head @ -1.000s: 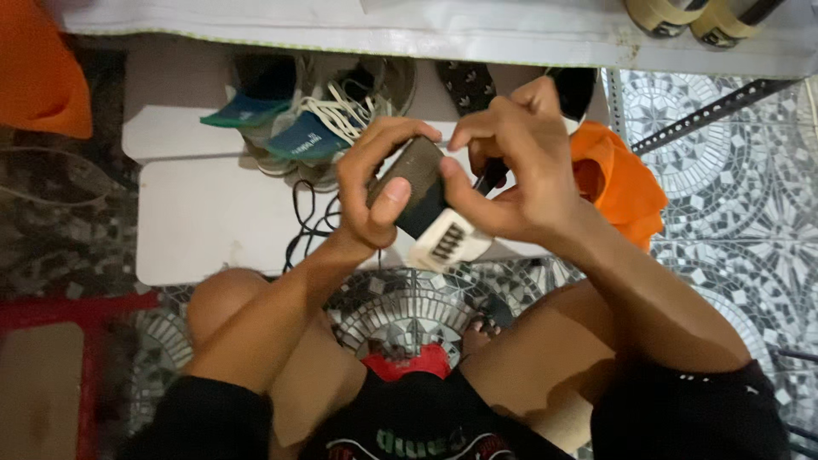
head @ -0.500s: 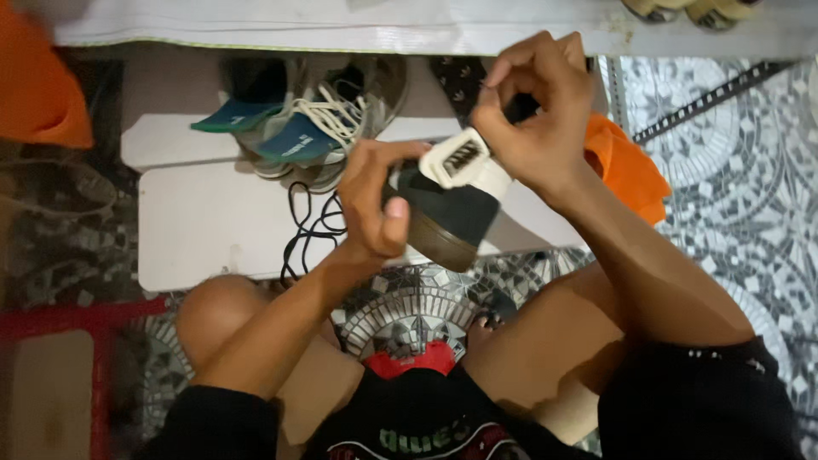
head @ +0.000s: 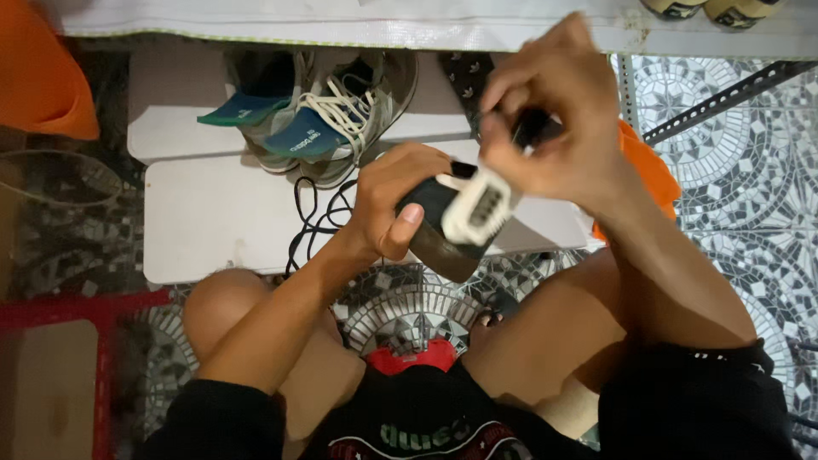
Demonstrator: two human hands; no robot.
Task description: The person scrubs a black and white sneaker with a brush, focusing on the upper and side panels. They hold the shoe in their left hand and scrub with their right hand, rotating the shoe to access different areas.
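My left hand [head: 394,203] grips a dark shoe [head: 436,234] by its upper, sole turned toward me, held above my knees. My right hand [head: 554,128] is raised over the shoe and closed on the black handle of a white brush [head: 479,206], whose head rests against the shoe's top edge. The brush is blurred by motion. I sit on a patterned tile floor with both knees bent.
A pair of grey sneakers with blue insoles [head: 307,115] lies on two white boards [head: 213,213]. A black cable [head: 311,217] loops beside them. An orange cloth [head: 648,170] sits under my right forearm. A red frame [head: 94,311] stands at lower left.
My right hand has lifted up and to the right with the brush. The shoe has tilted in my left hand, so the brush head now meets its upper edge.
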